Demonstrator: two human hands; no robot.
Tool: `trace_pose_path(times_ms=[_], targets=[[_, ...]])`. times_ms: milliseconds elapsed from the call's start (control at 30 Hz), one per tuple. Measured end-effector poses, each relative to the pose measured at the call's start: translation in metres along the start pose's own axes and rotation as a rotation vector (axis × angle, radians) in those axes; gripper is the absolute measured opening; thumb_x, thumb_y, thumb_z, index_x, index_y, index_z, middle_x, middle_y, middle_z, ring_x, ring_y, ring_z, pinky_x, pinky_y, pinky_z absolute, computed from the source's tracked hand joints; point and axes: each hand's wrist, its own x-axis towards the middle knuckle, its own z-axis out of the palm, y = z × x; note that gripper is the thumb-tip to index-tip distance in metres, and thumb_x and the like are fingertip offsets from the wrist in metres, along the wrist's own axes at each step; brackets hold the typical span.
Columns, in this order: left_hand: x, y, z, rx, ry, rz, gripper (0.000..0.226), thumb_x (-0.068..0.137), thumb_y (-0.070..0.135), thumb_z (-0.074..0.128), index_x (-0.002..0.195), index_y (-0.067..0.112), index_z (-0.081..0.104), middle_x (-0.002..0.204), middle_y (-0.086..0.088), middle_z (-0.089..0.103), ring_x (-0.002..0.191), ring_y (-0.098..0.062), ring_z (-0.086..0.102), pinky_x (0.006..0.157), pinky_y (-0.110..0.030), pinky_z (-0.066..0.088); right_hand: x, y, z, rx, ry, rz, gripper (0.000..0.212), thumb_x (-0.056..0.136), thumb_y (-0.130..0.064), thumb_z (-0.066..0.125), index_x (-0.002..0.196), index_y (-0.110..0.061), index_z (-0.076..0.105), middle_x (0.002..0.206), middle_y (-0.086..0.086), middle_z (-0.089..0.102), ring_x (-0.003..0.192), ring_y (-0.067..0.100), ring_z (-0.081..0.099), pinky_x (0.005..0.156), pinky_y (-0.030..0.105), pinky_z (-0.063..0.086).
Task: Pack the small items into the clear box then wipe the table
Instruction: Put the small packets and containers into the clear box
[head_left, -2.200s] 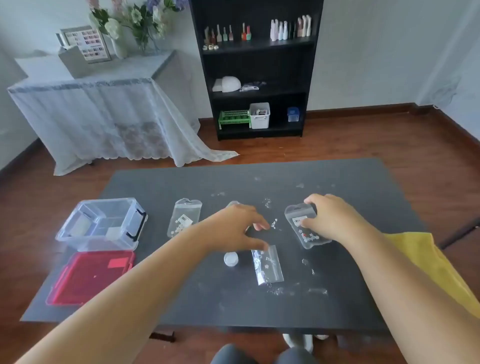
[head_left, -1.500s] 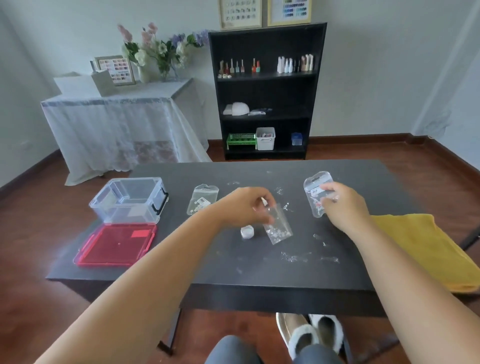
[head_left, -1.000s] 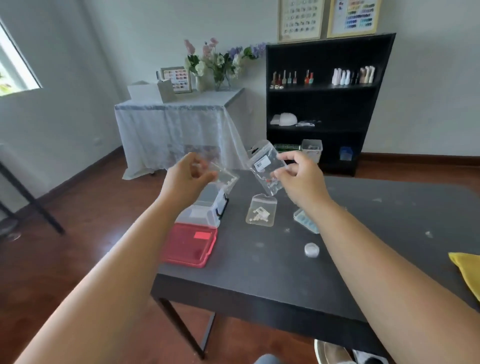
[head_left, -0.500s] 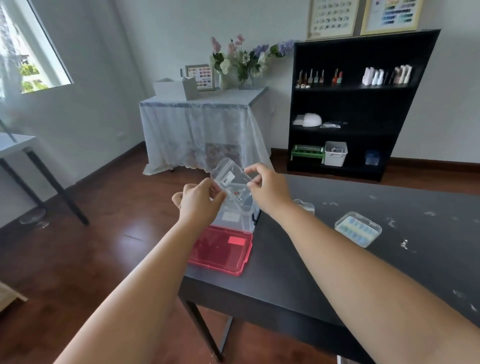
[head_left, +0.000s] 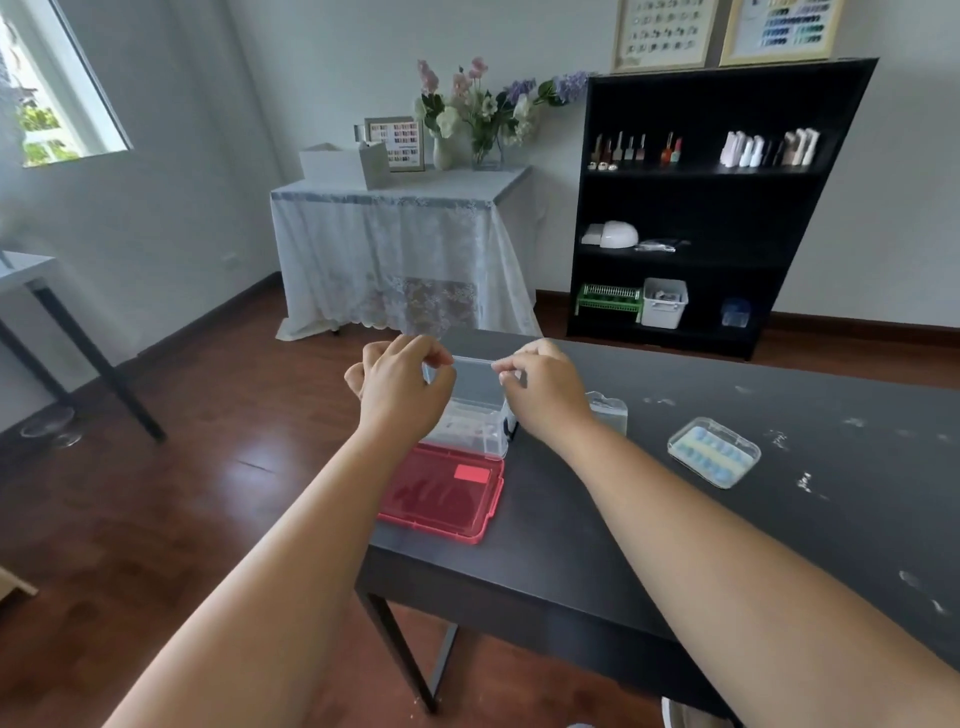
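Observation:
The clear box (head_left: 475, 415) stands at the left end of the black table (head_left: 597, 525), with its red lid (head_left: 441, 491) lying flat in front of it. A small packet with red specks (head_left: 467, 428) shows through the box wall, low inside. My left hand (head_left: 400, 387) and my right hand (head_left: 543, 392) hover over the box's two top corners, with thumb and forefinger pinched close at the rim. Whether either pinch holds a clear packet is not visible. A clear packet (head_left: 609, 413) lies on the table just right of my right wrist.
A clear case of blue nail tips (head_left: 714, 452) lies further right. White specks (head_left: 805, 480) dot the tabletop. The table's left edge is right beside the box and lid. Behind stand a lace-covered side table (head_left: 395, 249) and a black shelf (head_left: 701, 218).
Both hands carried packets from the table's middle leftward to the box. Half a second ago they held them above it. Now the hands are lower at the rim and a packet sits inside.

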Motion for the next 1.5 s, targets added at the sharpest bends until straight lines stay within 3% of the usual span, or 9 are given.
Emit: trace_pose_path(times_ms=[167,367,533,667,867,1000,1133,1267,1500], targets=[[-0.005,0.044,0.005,-0.084,-0.063,0.145,0.009,0.082,0.034,0.053,0.084,0.037,0.061,0.093,0.020,0.059,0.100,-0.011,0.034,0.080,-0.032,0.017,-0.025,0.027,-0.061,-0.074,-0.018,0.042,0.022,0.090,-0.020,0.055,0.106,-0.030,0.067,0.102,-0.005,0.054,0.080,0.004,0.049,0.061,0.016,0.032],[-0.025,0.102,0.033,-0.162,-0.299,0.451,0.018,0.082,0.017,0.058,0.097,0.017,0.067,0.097,-0.001,0.061,0.092,-0.024,0.056,0.079,-0.036,0.047,-0.078,0.071,-0.140,-0.254,-0.277,0.275,0.022,0.084,-0.032,0.066,0.103,-0.040,0.061,0.094,-0.011,0.060,0.081,0.007,0.058,0.062,0.023,0.041],[-0.033,0.125,0.072,0.100,-0.586,0.248,0.030,0.086,0.023,0.056,0.116,0.018,0.059,0.116,-0.008,0.057,0.103,-0.029,0.056,0.081,-0.038,0.049,-0.115,0.095,-0.160,-0.321,-0.488,0.323,0.048,0.075,-0.045,0.072,0.117,-0.052,0.051,0.105,-0.019,0.052,0.089,0.000,0.053,0.077,0.025,0.042],[-0.041,0.131,0.090,0.164,-0.650,0.078,0.044,0.085,0.029,0.054,0.127,0.018,0.048,0.116,-0.017,0.054,0.103,-0.037,0.054,0.073,-0.038,0.044,-0.128,0.104,-0.155,-0.337,-0.386,0.264,0.040,0.075,-0.043,0.067,0.113,-0.046,0.058,0.106,-0.017,0.054,0.088,-0.001,0.052,0.077,0.025,0.044],[-0.045,0.135,0.094,-0.002,-0.689,-0.104,0.060,0.077,0.032,0.071,0.127,0.030,0.038,0.117,-0.013,0.042,0.102,-0.037,0.050,0.084,-0.043,0.046,-0.134,0.107,-0.143,-0.354,-0.340,0.187,0.028,0.079,-0.023,0.063,0.102,-0.037,0.067,0.096,-0.017,0.060,0.082,0.000,0.052,0.069,0.017,0.040],[-0.047,0.132,0.083,-0.220,-0.608,-0.098,0.046,0.077,0.017,0.068,0.116,0.030,0.047,0.113,-0.008,0.046,0.081,-0.022,0.051,0.059,-0.027,0.039,-0.132,0.103,-0.137,-0.251,-0.256,0.159,0.031,0.076,-0.017,0.059,0.098,-0.038,0.066,0.085,-0.014,0.062,0.078,0.004,0.054,0.070,0.018,0.044],[-0.045,0.126,0.056,-0.349,-0.426,-0.055,0.027,0.080,0.020,0.065,0.104,0.030,0.059,0.112,0.003,0.057,0.097,-0.015,0.053,0.073,-0.026,0.038,-0.116,0.086,-0.130,-0.072,-0.122,0.099,0.030,0.077,-0.011,0.060,0.096,-0.034,0.064,0.088,-0.010,0.062,0.080,0.009,0.057,0.072,0.022,0.047],[-0.036,0.104,0.018,-0.498,-0.236,-0.038,0.022,0.080,0.024,0.068,0.099,0.035,0.064,0.086,0.012,0.061,0.061,0.002,0.056,0.061,-0.020,0.043,-0.089,0.056,-0.111,0.025,0.005,-0.009,0.023,0.077,-0.014,0.067,0.092,-0.031,0.065,0.089,-0.010,0.061,0.080,-0.001,0.057,0.064,0.010,0.042],[-0.004,0.026,-0.025,-0.483,-0.103,-0.093,0.034,0.082,0.012,0.063,0.103,0.037,0.054,0.083,0.016,0.068,0.059,-0.011,0.057,0.052,-0.017,0.046,-0.036,-0.001,-0.063,0.187,0.029,-0.150,0.017,0.079,-0.015,0.070,0.094,-0.024,0.066,0.090,-0.004,0.065,0.078,0.009,0.059,0.072,0.019,0.049]])
